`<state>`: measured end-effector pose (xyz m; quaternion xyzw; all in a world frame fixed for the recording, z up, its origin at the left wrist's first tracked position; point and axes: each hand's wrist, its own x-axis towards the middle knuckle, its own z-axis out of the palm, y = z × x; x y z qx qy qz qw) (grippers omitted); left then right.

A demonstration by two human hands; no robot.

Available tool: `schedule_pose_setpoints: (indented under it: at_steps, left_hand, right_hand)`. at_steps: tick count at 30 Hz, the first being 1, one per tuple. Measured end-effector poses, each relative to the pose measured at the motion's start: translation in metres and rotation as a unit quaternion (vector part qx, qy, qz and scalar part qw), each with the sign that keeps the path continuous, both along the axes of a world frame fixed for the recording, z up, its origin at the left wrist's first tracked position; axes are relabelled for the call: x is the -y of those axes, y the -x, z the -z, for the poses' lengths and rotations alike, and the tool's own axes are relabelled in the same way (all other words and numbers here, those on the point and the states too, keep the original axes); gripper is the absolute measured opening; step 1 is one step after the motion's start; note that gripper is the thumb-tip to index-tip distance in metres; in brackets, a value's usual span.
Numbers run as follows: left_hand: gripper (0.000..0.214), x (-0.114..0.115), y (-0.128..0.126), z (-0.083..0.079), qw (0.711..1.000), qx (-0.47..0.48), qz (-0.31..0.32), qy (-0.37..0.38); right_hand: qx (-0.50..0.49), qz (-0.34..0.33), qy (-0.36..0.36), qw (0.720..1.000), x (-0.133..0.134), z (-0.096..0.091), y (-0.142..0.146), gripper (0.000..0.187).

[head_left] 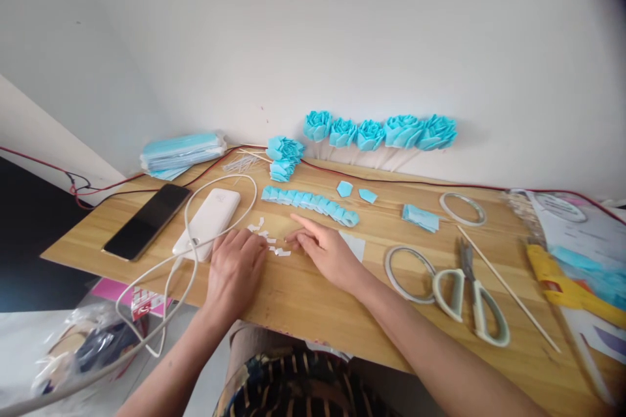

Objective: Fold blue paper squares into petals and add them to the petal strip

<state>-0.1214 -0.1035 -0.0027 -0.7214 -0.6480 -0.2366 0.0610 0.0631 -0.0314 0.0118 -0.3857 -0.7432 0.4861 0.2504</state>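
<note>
My left hand (235, 270) lies palm down on the wooden table, fingers resting loosely, nothing visible in it. Its fingertips are beside several small white paper scraps (281, 252). To the right of the scraps, my right hand (328, 253) is low over the table, index finger stretched out and the others partly bent, with no object seen in it. Just beyond that index finger runs a curved row of overlapping light-blue petals (310, 201). A pale flat piece (354, 245) shows partly from behind the right hand. Two blue petal pieces (345, 189) lie farther back.
Blue flowers on sticks (370, 135) lean on the wall; more blue flowers (282, 158) lie left. Left are a phone (147, 221), a cabled white power bank (208, 221) and face masks (180, 151). Right are tape rolls (409, 273), scissors (469, 293), a stick and a yellow glue gun (550, 277).
</note>
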Motion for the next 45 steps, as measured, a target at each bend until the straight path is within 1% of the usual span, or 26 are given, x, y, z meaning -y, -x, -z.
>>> schedule_pose_setpoints:
  at_steps: [3, 7, 10, 14, 19, 23, 27, 29, 32, 35, 41, 45]
  left_hand:
    - [0.018, 0.001, -0.001, 0.001, 1.0, 0.017, 0.004, -0.008]
    - [0.021, 0.009, -0.006, 0.002, 0.999, 0.039, 0.037, -0.003]
    - [0.023, 0.015, -0.012, 0.002, 0.998, 0.044, 0.05, 0.02]
    - [0.023, 0.016, -0.014, 0.004, 0.998, 0.034, 0.057, 0.019]
    - [0.025, 0.012, -0.013, 0.005, 0.999, 0.01, 0.047, 0.016]
    - [0.024, 0.008, -0.013, 0.005, 0.998, -0.022, 0.049, 0.038]
    - [0.024, 0.006, -0.014, 0.005, 0.997, -0.027, 0.054, 0.048]
    - [0.024, 0.006, -0.013, 0.006, 0.997, -0.024, 0.058, 0.042]
    - [0.025, 0.007, -0.013, 0.005, 0.997, -0.015, 0.059, 0.035]
    - [0.026, 0.008, -0.012, 0.005, 0.998, -0.002, 0.058, 0.027]
    - [0.027, 0.007, -0.013, 0.004, 0.997, -0.009, 0.068, 0.021]
    - [0.027, 0.006, -0.015, 0.002, 0.996, -0.02, 0.075, 0.034]
  right_hand:
    - [0.048, -0.022, -0.076, 0.996, 0.005, 0.003, -0.004, 0.046]
    - [0.076, -0.067, -0.18, 0.979, 0.012, 0.009, -0.011, 0.05]
    - [0.101, -0.095, -0.232, 0.963, 0.015, 0.016, -0.013, 0.058]
    - [0.123, -0.109, -0.282, 0.945, 0.017, 0.024, -0.012, 0.066]
    - [0.15, -0.104, -0.284, 0.941, 0.018, 0.026, -0.01, 0.067]
    - [0.142, -0.09, -0.261, 0.951, 0.017, 0.023, -0.008, 0.065]
    - [0.128, -0.083, -0.247, 0.957, 0.016, 0.021, -0.008, 0.065]
    - [0.145, -0.09, -0.258, 0.951, 0.016, 0.022, -0.009, 0.068]
    - [0.178, -0.106, -0.291, 0.934, 0.018, 0.026, -0.009, 0.07]
    - [0.191, -0.113, -0.314, 0.923, 0.02, 0.028, -0.009, 0.071]
    - [0.194, -0.112, -0.318, 0.921, 0.021, 0.028, -0.009, 0.073]
    - [0.193, -0.114, -0.317, 0.922, 0.02, 0.027, -0.008, 0.071]
